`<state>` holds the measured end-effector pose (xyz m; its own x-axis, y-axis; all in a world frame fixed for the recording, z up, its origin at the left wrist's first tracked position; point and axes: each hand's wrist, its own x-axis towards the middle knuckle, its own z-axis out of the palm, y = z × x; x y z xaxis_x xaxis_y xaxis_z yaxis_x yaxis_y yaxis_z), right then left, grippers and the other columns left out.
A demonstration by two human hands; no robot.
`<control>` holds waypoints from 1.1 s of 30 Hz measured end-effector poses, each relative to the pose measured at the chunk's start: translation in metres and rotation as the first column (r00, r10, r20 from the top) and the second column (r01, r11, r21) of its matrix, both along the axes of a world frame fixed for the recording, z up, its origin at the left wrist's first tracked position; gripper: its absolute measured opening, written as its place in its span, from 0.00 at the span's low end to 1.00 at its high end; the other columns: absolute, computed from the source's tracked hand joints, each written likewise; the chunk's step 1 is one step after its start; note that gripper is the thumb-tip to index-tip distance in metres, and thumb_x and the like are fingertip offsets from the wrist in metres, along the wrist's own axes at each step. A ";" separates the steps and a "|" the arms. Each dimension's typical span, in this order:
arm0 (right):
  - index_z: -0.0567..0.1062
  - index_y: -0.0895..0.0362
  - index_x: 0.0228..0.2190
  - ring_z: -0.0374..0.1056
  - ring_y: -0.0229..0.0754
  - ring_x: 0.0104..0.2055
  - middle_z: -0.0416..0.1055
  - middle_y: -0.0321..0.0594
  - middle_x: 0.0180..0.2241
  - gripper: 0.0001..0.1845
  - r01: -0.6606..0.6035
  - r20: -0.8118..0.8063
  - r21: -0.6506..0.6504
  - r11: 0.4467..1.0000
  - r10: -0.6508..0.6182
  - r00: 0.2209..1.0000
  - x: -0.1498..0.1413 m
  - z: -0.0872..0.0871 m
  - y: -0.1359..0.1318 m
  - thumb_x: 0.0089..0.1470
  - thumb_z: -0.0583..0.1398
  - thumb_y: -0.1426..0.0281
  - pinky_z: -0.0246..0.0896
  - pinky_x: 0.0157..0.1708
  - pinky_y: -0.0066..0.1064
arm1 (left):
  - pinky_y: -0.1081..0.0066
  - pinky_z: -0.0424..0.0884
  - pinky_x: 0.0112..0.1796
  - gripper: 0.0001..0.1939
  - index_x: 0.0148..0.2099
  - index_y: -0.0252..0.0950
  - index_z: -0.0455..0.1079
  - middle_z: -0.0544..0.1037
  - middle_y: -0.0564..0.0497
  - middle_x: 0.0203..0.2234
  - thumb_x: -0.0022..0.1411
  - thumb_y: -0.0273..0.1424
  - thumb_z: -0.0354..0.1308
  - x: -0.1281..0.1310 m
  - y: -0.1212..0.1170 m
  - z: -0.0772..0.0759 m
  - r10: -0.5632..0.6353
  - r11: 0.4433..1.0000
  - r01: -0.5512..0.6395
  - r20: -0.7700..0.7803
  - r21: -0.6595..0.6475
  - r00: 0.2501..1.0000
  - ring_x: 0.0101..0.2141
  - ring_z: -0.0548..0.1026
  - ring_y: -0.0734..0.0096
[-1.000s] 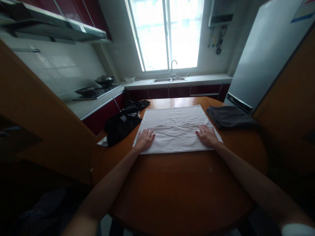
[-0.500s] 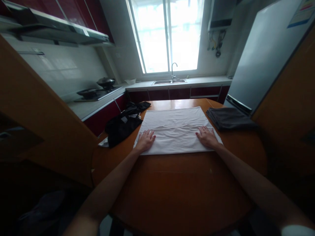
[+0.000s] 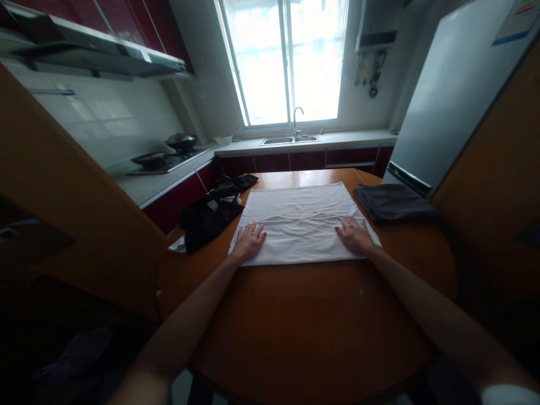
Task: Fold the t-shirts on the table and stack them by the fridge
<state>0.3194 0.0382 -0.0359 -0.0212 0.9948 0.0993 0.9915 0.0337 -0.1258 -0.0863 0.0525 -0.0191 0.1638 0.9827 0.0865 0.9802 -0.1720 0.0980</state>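
Observation:
A white cloth garment (image 3: 301, 239) lies spread on the wooden table (image 3: 304, 326), its near edge straight and its surface wrinkled across the middle. Pressed flat on its left side is my left hand (image 3: 250, 241), fingers spread and pointing away from me. My right hand (image 3: 355, 235) rests the same way on the right side of the cloth. Neither hand grips anything. The exact kind of garment cannot be made out.
Crumpled black clothing (image 3: 213, 216) lies at the table's left edge. A folded dark grey cloth (image 3: 394, 202) sits at the right, near the fridge (image 3: 455, 95). Beyond the table are a sink (image 3: 291, 140) and a stove with a pan (image 3: 181, 140).

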 end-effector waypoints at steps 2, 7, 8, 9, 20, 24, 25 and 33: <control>0.57 0.60 0.68 0.43 0.53 0.73 0.50 0.52 0.71 0.35 -0.004 0.000 0.005 1.000 0.004 1.000 0.001 -0.001 0.001 0.70 0.41 0.54 0.33 0.69 0.56 | 0.44 0.46 0.66 0.30 0.72 0.37 0.57 0.54 0.41 0.71 0.76 0.43 0.38 0.000 0.000 0.000 0.000 1.000 0.000 0.000 0.000 1.000 0.70 0.50 0.48; 0.58 0.61 0.68 0.43 0.52 0.73 0.50 0.53 0.71 0.35 -0.001 -0.012 0.003 1.000 0.001 1.000 0.001 -0.003 0.002 0.70 0.40 0.54 0.33 0.69 0.56 | 0.44 0.46 0.66 0.29 0.72 0.37 0.57 0.55 0.41 0.71 0.76 0.43 0.38 0.000 -0.002 0.000 0.003 1.000 -0.003 0.001 0.010 1.000 0.70 0.51 0.49; 0.58 0.61 0.68 0.43 0.52 0.73 0.50 0.53 0.71 0.35 -0.002 -0.015 0.003 1.000 0.002 1.000 0.001 -0.003 0.002 0.70 0.40 0.54 0.32 0.69 0.56 | 0.44 0.46 0.66 0.29 0.72 0.37 0.57 0.55 0.41 0.71 0.76 0.43 0.38 0.001 -0.002 0.000 0.000 1.000 0.000 0.001 0.012 1.000 0.70 0.51 0.49; 0.58 0.62 0.68 0.43 0.52 0.73 0.50 0.53 0.71 0.35 -0.002 -0.018 0.002 1.000 0.002 1.000 0.000 -0.003 0.002 0.70 0.40 0.54 0.32 0.69 0.56 | 0.44 0.46 0.66 0.29 0.72 0.37 0.57 0.55 0.41 0.71 0.76 0.43 0.38 0.001 -0.002 0.000 -0.002 1.000 0.002 0.002 0.013 1.000 0.70 0.51 0.48; 0.56 0.62 0.69 0.40 0.50 0.74 0.45 0.51 0.72 0.37 0.009 -0.016 -0.067 0.998 -0.010 1.000 0.022 0.002 0.008 0.69 0.40 0.53 0.34 0.69 0.55 | 0.35 0.44 0.64 0.33 0.74 0.42 0.51 0.48 0.46 0.73 0.74 0.49 0.34 -0.021 0.005 0.008 0.087 0.991 -0.086 0.005 -0.098 0.996 0.71 0.45 0.48; 0.55 0.60 0.69 0.39 0.52 0.74 0.45 0.51 0.72 0.37 0.050 0.002 -0.075 0.996 -0.050 0.999 0.026 0.002 0.009 0.69 0.39 0.52 0.35 0.69 0.57 | 0.32 0.47 0.63 0.33 0.74 0.43 0.51 0.47 0.46 0.73 0.74 0.49 0.33 -0.033 0.008 0.010 0.136 0.986 -0.137 -0.023 -0.096 0.990 0.71 0.44 0.45; 0.56 0.61 0.69 0.40 0.52 0.74 0.46 0.51 0.72 0.37 0.051 0.011 -0.053 0.997 -0.050 0.999 0.025 0.003 0.009 0.69 0.39 0.53 0.35 0.69 0.57 | 0.33 0.47 0.63 0.33 0.74 0.43 0.51 0.47 0.45 0.73 0.74 0.49 0.33 -0.033 0.008 0.011 0.139 0.986 -0.141 -0.023 -0.093 0.990 0.71 0.44 0.45; 0.56 0.61 0.68 0.41 0.53 0.73 0.46 0.54 0.72 0.36 -0.005 0.030 0.039 0.999 0.004 1.000 0.013 0.003 0.003 0.69 0.40 0.53 0.38 0.68 0.55 | 0.43 0.49 0.65 0.34 0.73 0.36 0.53 0.50 0.41 0.72 0.74 0.49 0.38 -0.010 0.001 0.015 -0.026 0.999 0.025 0.006 0.035 1.000 0.71 0.46 0.47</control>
